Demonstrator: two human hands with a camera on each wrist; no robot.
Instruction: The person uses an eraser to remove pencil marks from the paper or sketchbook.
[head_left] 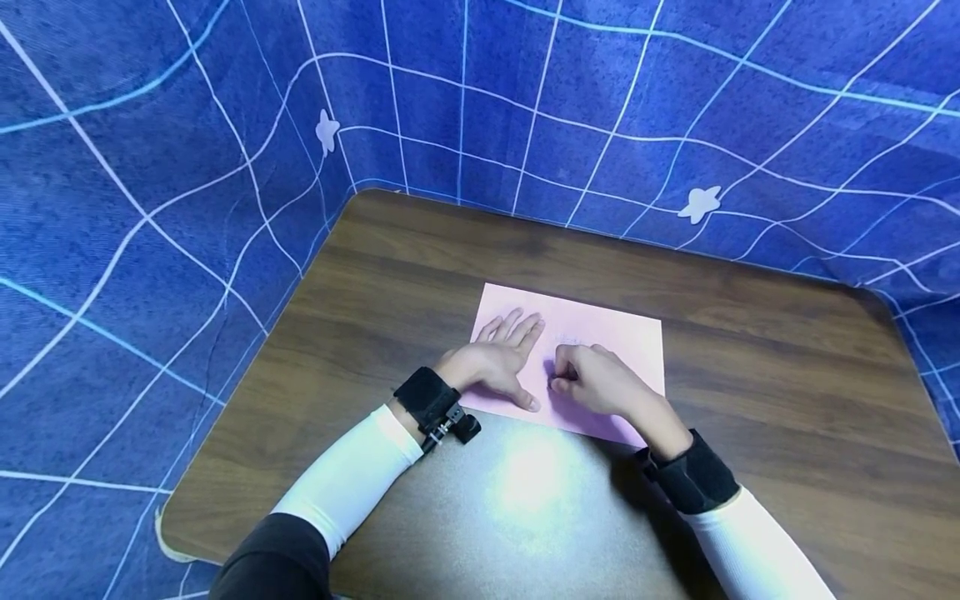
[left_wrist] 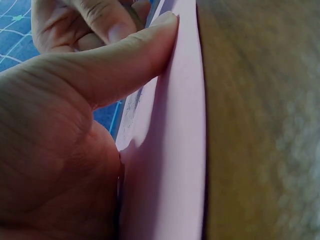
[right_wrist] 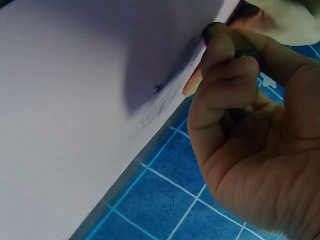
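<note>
A pink sheet of paper (head_left: 615,342) lies flat on the brown wooden table (head_left: 787,375). My left hand (head_left: 508,360) rests on the sheet's left part with straight fingers; in the left wrist view its thumb (left_wrist: 135,55) presses the pink sheet (left_wrist: 170,165). Just to its right, my right hand (head_left: 579,379) is curled over the middle of the sheet. In the right wrist view the right hand's fingers (right_wrist: 225,75) pinch a thin dark writing tool (right_wrist: 246,50), mostly hidden, against the sheet (right_wrist: 75,100). Faint grey marks (head_left: 570,339) show on the paper.
Blue cloth with a white grid (head_left: 150,208) walls the table on the left and back. A bright glare spot (head_left: 528,479) sits on the wood near the front edge. Bare tabletop extends right and behind the paper.
</note>
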